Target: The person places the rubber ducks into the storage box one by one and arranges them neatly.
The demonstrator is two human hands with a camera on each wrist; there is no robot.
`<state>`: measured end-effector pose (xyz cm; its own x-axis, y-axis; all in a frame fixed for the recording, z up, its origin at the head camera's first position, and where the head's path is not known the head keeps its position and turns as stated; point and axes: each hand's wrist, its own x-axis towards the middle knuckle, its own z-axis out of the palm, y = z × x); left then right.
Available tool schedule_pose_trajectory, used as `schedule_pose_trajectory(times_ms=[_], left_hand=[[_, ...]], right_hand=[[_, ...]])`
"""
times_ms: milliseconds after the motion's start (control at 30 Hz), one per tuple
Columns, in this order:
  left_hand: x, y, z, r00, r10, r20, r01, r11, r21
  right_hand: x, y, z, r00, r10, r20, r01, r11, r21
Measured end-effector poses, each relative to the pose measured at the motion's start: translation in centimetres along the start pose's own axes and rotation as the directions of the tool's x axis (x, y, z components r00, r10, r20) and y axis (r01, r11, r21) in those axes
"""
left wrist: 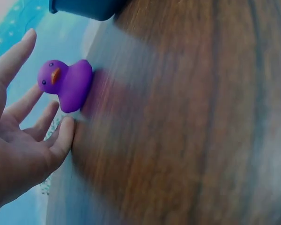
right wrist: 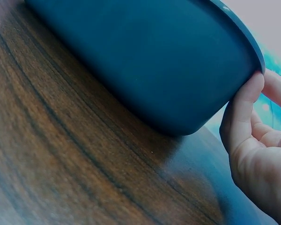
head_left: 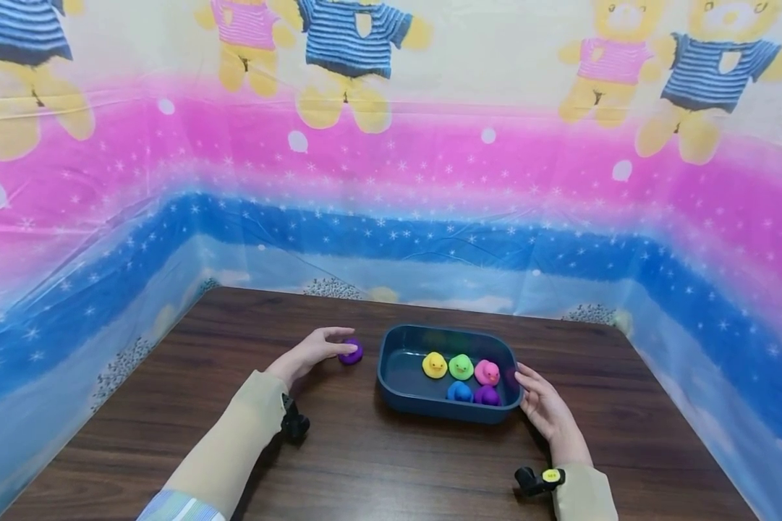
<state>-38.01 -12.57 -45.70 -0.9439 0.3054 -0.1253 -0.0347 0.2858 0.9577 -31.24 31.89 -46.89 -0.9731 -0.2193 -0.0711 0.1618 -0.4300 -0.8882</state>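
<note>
A purple rubber duck (left wrist: 75, 86) stands on the table left of a dark blue-grey tub (head_left: 423, 407). My left hand (head_left: 309, 354) is beside this duck, thumb and fingers spread around it without a visible grip. In the left wrist view the duck faces the palm. My right hand (head_left: 550, 405) holds the tub's right end at the rim, its thumb (right wrist: 248, 96) against the outside near the corner. Inside the tub sit a yellow duck (head_left: 435, 365), a green duck (head_left: 461, 367), a pink duck (head_left: 487, 373), a blue duck (head_left: 459, 391) and another purple duck (head_left: 487, 396).
The brown wooden table (head_left: 377, 470) extends around the tub. A printed cloth (head_left: 430, 174) with bears and snowflakes hangs behind the table and along both sides. Each wrist wears a black strap with a camera.
</note>
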Motion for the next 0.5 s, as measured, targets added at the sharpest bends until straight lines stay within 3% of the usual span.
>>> schedule_pose_trajectory(times_ms=[267, 500], left_hand=[[0.1, -0.6, -0.6, 0.995, 0.02, 0.096, -0.022, 1.0, 0.017], [0.3, -1.0, -0.7, 0.991, 0.048, 0.129, -0.052, 0.998, 0.034]], right_hand=[[0.7, 0.6, -0.7, 0.999, -0.005, -0.033, 0.006, 1.0, 0.013], [1.1, 1.1, -1.4, 0.999, -0.012, -0.037, 0.011, 1.0, -0.019]])
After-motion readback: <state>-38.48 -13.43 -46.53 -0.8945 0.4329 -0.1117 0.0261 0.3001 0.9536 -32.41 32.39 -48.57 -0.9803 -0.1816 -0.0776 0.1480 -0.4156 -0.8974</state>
